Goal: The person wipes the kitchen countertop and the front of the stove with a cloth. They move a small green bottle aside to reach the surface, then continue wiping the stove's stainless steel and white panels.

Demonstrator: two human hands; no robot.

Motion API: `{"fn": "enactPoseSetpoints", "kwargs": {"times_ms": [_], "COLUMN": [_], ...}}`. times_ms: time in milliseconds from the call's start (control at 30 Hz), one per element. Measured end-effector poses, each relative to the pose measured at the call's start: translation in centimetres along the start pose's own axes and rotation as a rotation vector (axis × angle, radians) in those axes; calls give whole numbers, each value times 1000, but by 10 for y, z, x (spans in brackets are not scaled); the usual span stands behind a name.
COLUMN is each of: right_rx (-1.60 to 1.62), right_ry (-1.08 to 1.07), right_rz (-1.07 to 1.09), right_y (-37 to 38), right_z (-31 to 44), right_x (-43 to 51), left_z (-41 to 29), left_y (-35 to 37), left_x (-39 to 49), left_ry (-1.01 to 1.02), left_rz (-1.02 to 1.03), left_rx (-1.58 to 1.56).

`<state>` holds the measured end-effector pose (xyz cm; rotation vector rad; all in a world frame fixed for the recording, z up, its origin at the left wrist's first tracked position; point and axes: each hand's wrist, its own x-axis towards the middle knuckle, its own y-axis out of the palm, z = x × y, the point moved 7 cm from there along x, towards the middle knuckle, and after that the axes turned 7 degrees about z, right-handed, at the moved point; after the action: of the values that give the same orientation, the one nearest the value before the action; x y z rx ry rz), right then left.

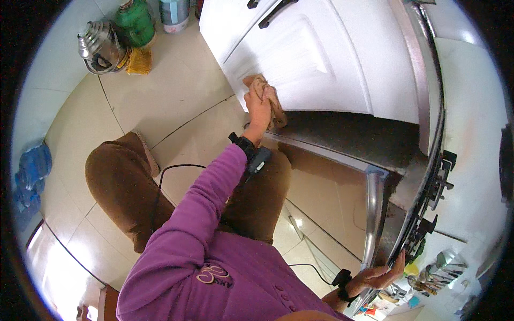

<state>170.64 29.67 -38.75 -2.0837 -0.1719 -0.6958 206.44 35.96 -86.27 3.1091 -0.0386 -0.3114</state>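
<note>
My left hand (258, 110) is closed around a crumpled brown cloth (275, 105). It presses the cloth to the lower edge of a white cabinet door (297, 72), which has a raised panel and a black handle (277, 14). A dark ledge (341, 136) with a pale metal edge lies just to the right of the cloth. Lower right, my right hand (375, 277) rests with extended fingers against the rim of the counter (401, 240), holding nothing. A shiny metal leg (373, 216) stands just above that hand.
Black pan supports (441, 184) sit along the counter edge, with cutlery (441, 273) farther down. A steel kettle (100, 46), a green container (136, 24) and a yellow brush (139, 61) stand on the tiled floor. Blue plastic bottles (32, 172) are at far left. Black cables hang near both wrists.
</note>
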Motion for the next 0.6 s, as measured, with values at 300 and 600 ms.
{"fn": "enactPoseSetpoints", "kwargs": {"times_ms": [300,600], "right_rx": [-41,-26], "right_ry": [130,72], "right_rz": [5,69], "right_y": [0,-2], "right_z": [-10,-7], "right_x": [-14,-8], "left_z": [176,91], "left_y": [-5,-8], "left_x": [55,57], "left_ry": [-366,-465], "left_rz": [155,350], "left_rx": [-231,-69]}}
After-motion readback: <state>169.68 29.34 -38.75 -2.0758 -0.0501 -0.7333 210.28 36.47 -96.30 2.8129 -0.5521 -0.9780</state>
